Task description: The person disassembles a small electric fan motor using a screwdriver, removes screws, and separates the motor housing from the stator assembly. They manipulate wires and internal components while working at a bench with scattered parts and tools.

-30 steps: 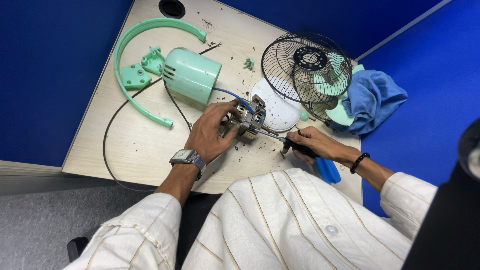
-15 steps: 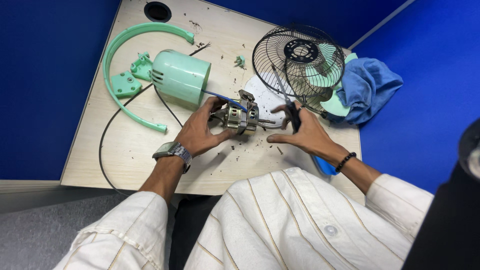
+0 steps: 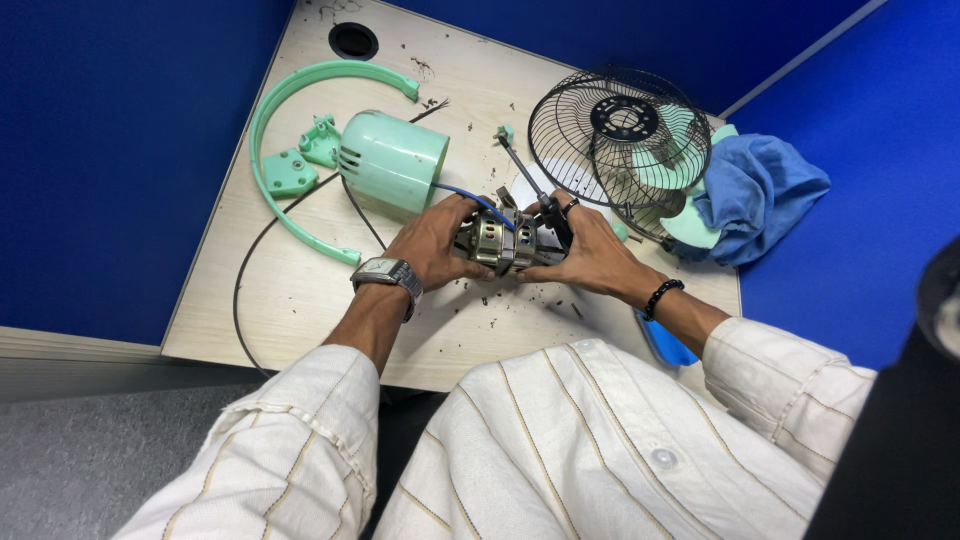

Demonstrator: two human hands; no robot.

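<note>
We hold a small bare metal fan motor with brass-coloured laminations and grey end plates (image 3: pixel 503 243) just above the near half of the pale wood-grain desk (image 3: pixel 290 290), between both hands. Our left hand (image 3: pixel 435 243) is curled closed around the motor's left end, fingers wrapped over it, a square metal wristwatch (image 3: pixel 386 273) on that wrist. Our right hand (image 3: pixel 590 255) is closed on the motor's right end and also pinches a thin dark-handled screwdriver (image 3: pixel 535 192), whose shaft slants up and away toward the back of the desk; a black bead bracelet (image 3: pixel 661 296) circles that wrist.

A blue wire (image 3: pixel 470 194) runs from the motor to the mint-green cylindrical plastic motor housing (image 3: pixel 392 160) lying on its side just behind our left hand. Left of the housing lie a curved mint-green plastic arc (image 3: pixel 275 95) and two small mint-green brackets (image 3: pixel 305 158) — close together, the arc curving around them. A thin black cable (image 3: pixel 245 270) loops across the left part of the desk.

Behind our right hand stands a round black wire fan guard (image 3: pixel 620 145) with mint-green blades showing through it, and just to its right sits a crumpled blue cloth (image 3: pixel 760 195). Dark specks of debris are scattered on the desk — mostly near the motor.
</note>
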